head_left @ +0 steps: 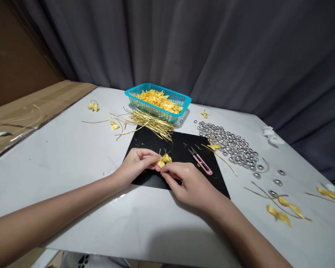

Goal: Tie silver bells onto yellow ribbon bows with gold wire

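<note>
Basket (184,99) full of yellow bows (159,99); left hand (135,163), right hand (188,182) both pinching yellow bow (164,160)

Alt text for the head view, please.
Left hand and right hand pinch a yellow bow over a black mat on a white table. Pink snips lie on the mat; a teal basket of yellow ribbon, gold wires and silver beads sit beyond.
</note>
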Demonstrator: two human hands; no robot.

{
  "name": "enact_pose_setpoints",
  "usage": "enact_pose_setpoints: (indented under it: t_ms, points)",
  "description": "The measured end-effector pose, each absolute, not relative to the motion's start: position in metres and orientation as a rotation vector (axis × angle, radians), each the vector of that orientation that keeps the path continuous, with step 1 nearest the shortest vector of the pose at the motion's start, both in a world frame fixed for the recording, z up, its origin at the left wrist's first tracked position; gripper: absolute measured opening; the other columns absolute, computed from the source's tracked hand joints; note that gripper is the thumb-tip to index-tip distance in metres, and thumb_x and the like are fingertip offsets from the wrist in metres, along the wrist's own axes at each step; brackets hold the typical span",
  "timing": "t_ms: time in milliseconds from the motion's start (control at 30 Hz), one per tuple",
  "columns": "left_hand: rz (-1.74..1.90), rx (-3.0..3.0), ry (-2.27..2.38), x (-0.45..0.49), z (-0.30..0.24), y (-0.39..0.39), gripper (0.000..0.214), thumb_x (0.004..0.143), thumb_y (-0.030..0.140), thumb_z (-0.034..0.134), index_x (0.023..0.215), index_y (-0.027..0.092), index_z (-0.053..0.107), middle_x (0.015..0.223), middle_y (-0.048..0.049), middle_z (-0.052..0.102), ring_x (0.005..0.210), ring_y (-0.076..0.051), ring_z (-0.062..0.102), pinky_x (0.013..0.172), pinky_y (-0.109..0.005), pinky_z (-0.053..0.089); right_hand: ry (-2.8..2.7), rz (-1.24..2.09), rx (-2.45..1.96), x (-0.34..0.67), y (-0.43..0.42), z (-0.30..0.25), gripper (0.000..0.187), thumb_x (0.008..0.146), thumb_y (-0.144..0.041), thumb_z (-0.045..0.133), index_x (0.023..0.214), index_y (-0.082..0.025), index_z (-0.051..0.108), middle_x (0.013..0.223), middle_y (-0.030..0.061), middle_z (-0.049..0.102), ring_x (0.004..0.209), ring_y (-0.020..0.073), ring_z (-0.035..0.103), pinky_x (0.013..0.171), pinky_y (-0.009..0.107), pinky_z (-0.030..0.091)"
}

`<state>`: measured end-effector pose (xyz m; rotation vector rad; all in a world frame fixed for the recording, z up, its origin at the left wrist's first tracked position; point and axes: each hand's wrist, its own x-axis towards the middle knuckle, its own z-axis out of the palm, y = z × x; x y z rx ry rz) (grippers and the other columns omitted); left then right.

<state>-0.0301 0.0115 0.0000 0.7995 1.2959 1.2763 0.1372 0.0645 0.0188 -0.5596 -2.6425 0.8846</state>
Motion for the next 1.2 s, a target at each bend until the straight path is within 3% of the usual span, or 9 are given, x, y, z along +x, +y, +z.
enact_pose_setpoints:
  t_ms: [167,267,500,733,1000,1200]
  points:
    - [1.305,0.824,1.322,-0.029,-0.001,0.012,0.007,0.067,0.019,0.068,0.063,0.014,0.07,0.056,0.001,0.068,0.055,-0.008,0.061,0.059,-0.018,0.048,-2.374,1.087,-0.669,0.134,0.063,0.021,0.011,0.083,-0.022,0.055,0.08,-0.015,0.063,0.067,-0.0004,0.054,0.05,0.0061,0.038,0.047,0.02,0.029]
    - [1.293,0.835,1.303,-0.029,0.001,0.012,0.006,0.067,0.018,0.068,0.062,0.015,0.071,0.055,0.0013,0.068,0.054,-0.008,0.06,0.059,-0.017,0.048,-1.98,1.233,-0.931,0.132,0.068,0.021,0.021,0.079,-0.034,0.062,0.085,-0.014,0.062,0.073,0.0006,0.058,0.044,0.0037,0.03,0.041,0.02,0.024]
    - [1.225,0.979,1.278,-0.026,0.002,0.007,0.006,0.069,0.017,0.069,0.064,0.015,0.071,0.057,0.0008,0.069,0.055,-0.008,0.06,0.058,-0.018,0.048,-1.786,1.591,-1.014,0.127,0.077,0.009,0.023,0.073,-0.037,0.067,0.076,-0.015,0.07,0.074,0.003,0.065,0.066,0.011,0.052,0.053,0.022,0.037]
    - [1.205,1.095,1.316,-0.023,0.001,0.004,0.011,0.073,0.021,0.066,0.065,0.015,0.07,0.059,0.0002,0.069,0.055,-0.008,0.059,0.056,-0.017,0.047,-1.815,1.566,-0.88,0.126,0.073,0.002,0.019,0.075,-0.034,0.067,0.074,-0.015,0.068,0.075,0.0023,0.063,0.071,0.0127,0.054,0.067,0.026,0.042]
    - [1.199,1.117,1.407,-0.022,-0.001,0.002,0.006,0.068,0.018,0.067,0.067,0.013,0.07,0.062,-0.0016,0.07,0.056,-0.01,0.061,0.056,-0.018,0.047,-1.602,1.533,-0.911,0.124,0.071,0.003,0.019,0.073,-0.035,0.068,0.071,-0.016,0.064,0.074,0.0011,0.062,0.074,0.0127,0.055,0.069,0.025,0.044]
    - [1.231,1.194,1.423,-0.022,0.0,0.0,0.015,0.073,0.026,0.065,0.066,0.013,0.069,0.063,-0.0028,0.069,0.056,-0.011,0.06,0.055,-0.019,0.047,-1.651,1.674,-0.887,0.124,0.071,0.005,0.022,0.072,-0.037,0.069,0.072,-0.015,0.067,0.075,0.0029,0.065,0.074,0.0138,0.058,0.071,0.027,0.046]
